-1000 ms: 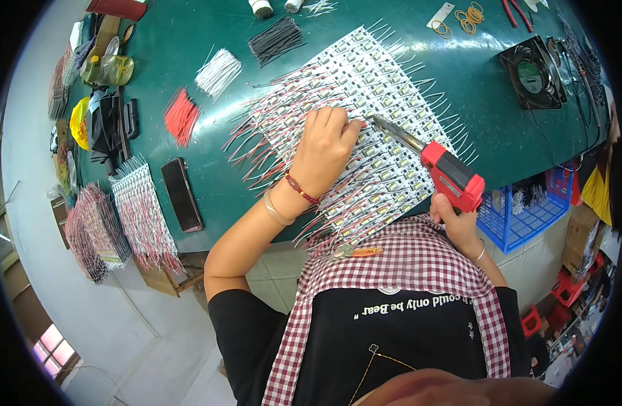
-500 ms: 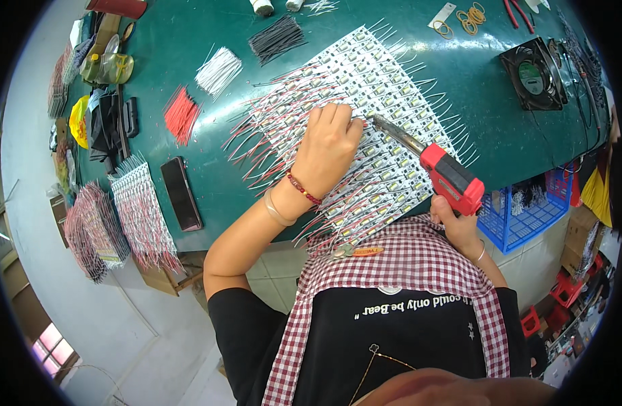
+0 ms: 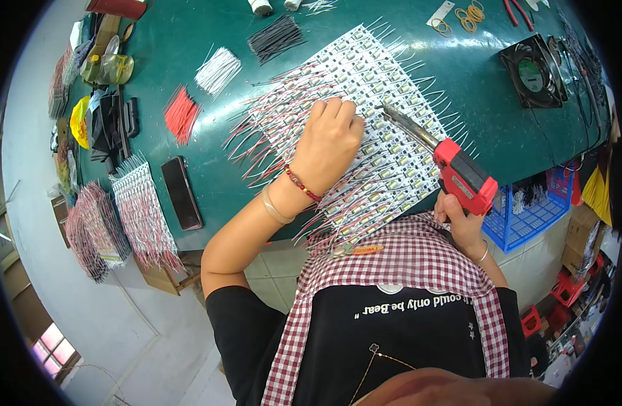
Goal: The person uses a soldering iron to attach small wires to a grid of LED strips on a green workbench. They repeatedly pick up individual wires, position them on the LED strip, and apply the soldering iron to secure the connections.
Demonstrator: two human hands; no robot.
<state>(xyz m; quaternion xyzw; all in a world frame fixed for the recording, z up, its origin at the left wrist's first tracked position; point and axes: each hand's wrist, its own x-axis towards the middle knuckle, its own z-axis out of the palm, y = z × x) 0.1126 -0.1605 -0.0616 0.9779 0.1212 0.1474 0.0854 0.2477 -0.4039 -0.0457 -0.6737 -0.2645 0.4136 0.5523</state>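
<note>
A white sheet of small circuit boards (image 3: 397,157) lies slanted on the bench, with rows of yellowish LEDs, red wires along its left side and pale wires along its right. Over its middle, my left hand (image 3: 328,143) has its fingers curled together; whatever they pinch is hidden beneath them. My right hand (image 3: 462,224) grips a red and black soldering gun (image 3: 465,178) by its handle. The gun's metal tip points up and left, just above the boards and right of my left fingers.
Red wires (image 3: 183,116), white wires (image 3: 218,72) and black wires (image 3: 275,39) lie in piles beyond my left arm. A phone (image 3: 181,193) and another wired board sheet (image 3: 143,213) are at left. A black fan (image 3: 533,74) stands at right, above a blue crate (image 3: 527,218).
My right hand has drawn the soldering gun slightly right, and its tip has shifted up and right. My left hand has moved up a little over the boards.
</note>
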